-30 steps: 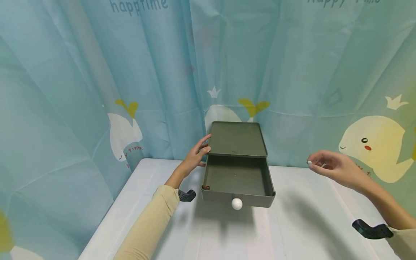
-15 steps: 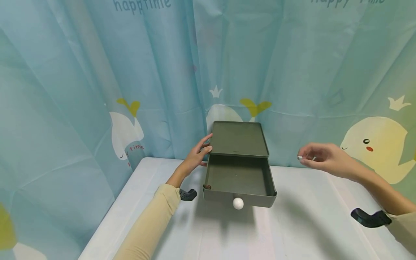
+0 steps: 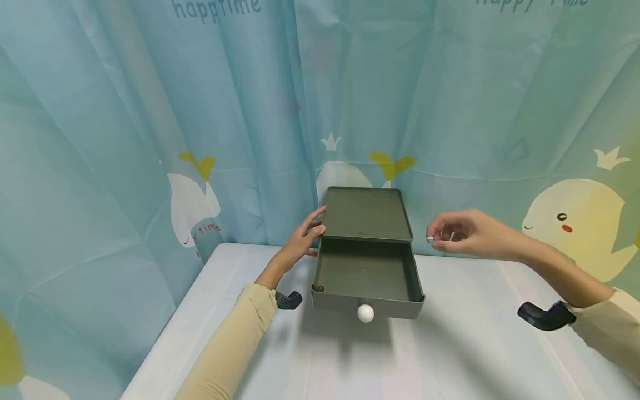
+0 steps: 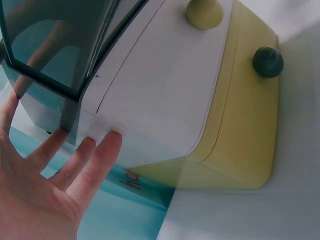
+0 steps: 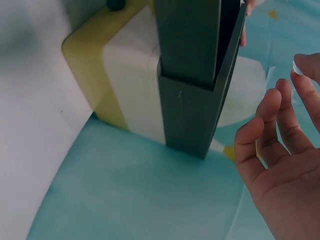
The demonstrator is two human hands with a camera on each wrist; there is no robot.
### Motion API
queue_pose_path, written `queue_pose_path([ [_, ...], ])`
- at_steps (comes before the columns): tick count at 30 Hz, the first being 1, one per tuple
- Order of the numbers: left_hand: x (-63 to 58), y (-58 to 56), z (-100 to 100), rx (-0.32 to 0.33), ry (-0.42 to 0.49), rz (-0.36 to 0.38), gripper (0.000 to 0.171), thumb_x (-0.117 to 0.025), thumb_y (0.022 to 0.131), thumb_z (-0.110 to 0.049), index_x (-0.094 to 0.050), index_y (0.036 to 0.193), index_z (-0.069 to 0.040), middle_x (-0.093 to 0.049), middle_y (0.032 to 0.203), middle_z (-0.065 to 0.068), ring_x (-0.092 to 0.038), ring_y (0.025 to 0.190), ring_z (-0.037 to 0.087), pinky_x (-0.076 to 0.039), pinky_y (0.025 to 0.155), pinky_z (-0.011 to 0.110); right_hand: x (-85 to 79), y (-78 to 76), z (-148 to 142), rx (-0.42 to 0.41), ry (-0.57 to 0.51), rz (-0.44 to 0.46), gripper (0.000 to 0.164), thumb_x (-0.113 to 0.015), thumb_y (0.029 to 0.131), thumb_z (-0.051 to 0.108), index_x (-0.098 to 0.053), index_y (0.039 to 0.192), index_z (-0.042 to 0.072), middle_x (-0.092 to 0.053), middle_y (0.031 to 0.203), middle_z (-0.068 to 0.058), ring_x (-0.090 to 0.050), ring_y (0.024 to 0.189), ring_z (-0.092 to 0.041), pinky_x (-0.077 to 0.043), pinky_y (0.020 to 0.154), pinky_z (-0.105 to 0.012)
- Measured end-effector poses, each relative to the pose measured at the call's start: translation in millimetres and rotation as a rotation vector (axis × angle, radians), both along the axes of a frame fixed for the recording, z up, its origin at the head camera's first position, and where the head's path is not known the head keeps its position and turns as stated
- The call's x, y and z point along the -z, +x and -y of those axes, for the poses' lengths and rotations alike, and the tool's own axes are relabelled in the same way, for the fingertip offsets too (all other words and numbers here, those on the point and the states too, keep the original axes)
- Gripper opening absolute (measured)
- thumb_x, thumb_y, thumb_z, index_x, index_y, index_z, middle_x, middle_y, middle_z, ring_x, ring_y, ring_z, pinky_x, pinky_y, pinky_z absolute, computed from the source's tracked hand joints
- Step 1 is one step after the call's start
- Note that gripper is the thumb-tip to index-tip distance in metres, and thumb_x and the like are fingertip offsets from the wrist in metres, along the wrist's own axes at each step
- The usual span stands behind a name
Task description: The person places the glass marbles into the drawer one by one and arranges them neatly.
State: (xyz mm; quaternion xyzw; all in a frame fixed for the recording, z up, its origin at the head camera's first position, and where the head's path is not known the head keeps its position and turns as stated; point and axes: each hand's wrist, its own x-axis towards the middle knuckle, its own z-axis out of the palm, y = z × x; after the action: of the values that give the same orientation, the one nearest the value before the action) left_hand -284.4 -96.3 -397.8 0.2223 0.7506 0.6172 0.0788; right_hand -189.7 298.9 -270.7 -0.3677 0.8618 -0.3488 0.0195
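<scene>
A dark green drawer (image 3: 367,272) is pulled out from the top of a stacked drawer box (image 3: 367,214) and has a white round knob (image 3: 365,313). My left hand (image 3: 297,239) rests at the box's left side, with fairly straight fingers; in the left wrist view several fingertips (image 4: 114,140) touch the side. To the right of the box, in the air, my right hand (image 3: 462,233) pinches a small whitish piece (image 5: 297,68) between thumb and index finger. Its kind cannot be made out. A small brown item (image 3: 319,288) lies in the drawer's front left corner.
Below the green drawer the box has a white tier (image 4: 155,75) with a yellow knob (image 4: 204,13) and a yellow tier (image 4: 245,115) with a dark knob (image 4: 268,62). The box stands on a pale table (image 3: 465,333). A blue whale-print curtain (image 3: 240,111) hangs behind and at the left.
My right hand has moved left and slightly up, closer to the box, with the small whitish piece still pinched. The left hand and the drawer have stayed in place.
</scene>
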Motion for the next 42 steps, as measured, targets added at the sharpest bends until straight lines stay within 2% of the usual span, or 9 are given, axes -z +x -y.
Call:
queue_pose_path([
  [4, 0.2, -0.1, -0.4, 0.004, 0.002, 0.0, 0.059, -0.048, 0.107, -0.04, -0.028, 0.163, -0.04, -0.03, 0.163, 0.016, -0.042, 0.143, 0.039, -0.054, 0.091, 0.062, -4.0, -3.3, 14.7, 0.0, 0.024, 0.04, 0.012, -0.073, 0.096, 0.011, -0.07, 0.104, 0.019, -0.069, 0.091, 0.001, -0.065, 0.078, -0.018, -0.054, 0.066, -0.028],
  [17, -0.8, 1.4, 0.5, -0.001, 0.002, -0.007, 0.06, -0.048, 0.106, -0.04, -0.028, 0.163, -0.038, -0.031, 0.162, 0.017, -0.042, 0.142, 0.04, -0.054, 0.091, 0.062, -17.9, -24.5, 68.6, -0.15, 0.083, 0.097, 0.008, -0.073, 0.096, 0.013, -0.069, 0.103, 0.013, -0.067, 0.087, 0.0, -0.063, 0.077, -0.02, -0.054, 0.066, -0.029],
  [21, -0.8, 0.7, 0.0, 0.002, 0.002, -0.011, 0.06, -0.048, 0.107, -0.039, -0.028, 0.163, -0.037, -0.031, 0.162, 0.017, -0.042, 0.141, 0.04, -0.054, 0.091, 0.062, -18.7, -28.6, 83.6, -0.165, 0.093, 0.122, 0.008, -0.072, 0.096, 0.013, -0.07, 0.102, 0.017, -0.067, 0.087, -0.001, -0.063, 0.078, -0.022, -0.055, 0.067, -0.031],
  [25, -1.7, 1.7, -0.1, 0.003, 0.005, -0.002, 0.059, -0.047, 0.107, -0.038, -0.028, 0.163, -0.038, -0.031, 0.162, 0.016, -0.042, 0.141, 0.04, -0.053, 0.092, 0.062, -16.2, -33.5, 97.3, -0.187, 0.092, 0.141, 0.009, -0.072, 0.095, 0.013, -0.07, 0.101, 0.02, -0.067, 0.088, -0.001, -0.064, 0.078, -0.022, -0.055, 0.067, -0.031],
  [33, -1.4, 1.2, -0.4, -0.006, -0.005, 0.009, 0.058, -0.048, 0.107, -0.04, -0.028, 0.162, -0.04, -0.031, 0.162, 0.015, -0.042, 0.142, 0.039, -0.054, 0.091, 0.062, -10.2, -43.8, 124.2, -0.256, 0.089, 0.143, 0.01, -0.072, 0.095, 0.011, -0.071, 0.102, 0.017, -0.067, 0.089, -0.001, -0.062, 0.077, -0.023, -0.053, 0.066, -0.031],
  [42, -3.1, 2.2, -0.1, 0.004, -0.007, 0.007, 0.059, -0.047, 0.107, -0.042, -0.026, 0.162, -0.041, -0.029, 0.163, 0.015, -0.04, 0.143, 0.041, -0.053, 0.091, 0.063, -2.6, -50.9, 150.8, -0.314, 0.116, 0.147, 0.009, -0.072, 0.094, 0.01, -0.071, 0.1, 0.017, -0.065, 0.083, 0.0, -0.059, 0.069, -0.02, -0.05, 0.065, -0.03],
])
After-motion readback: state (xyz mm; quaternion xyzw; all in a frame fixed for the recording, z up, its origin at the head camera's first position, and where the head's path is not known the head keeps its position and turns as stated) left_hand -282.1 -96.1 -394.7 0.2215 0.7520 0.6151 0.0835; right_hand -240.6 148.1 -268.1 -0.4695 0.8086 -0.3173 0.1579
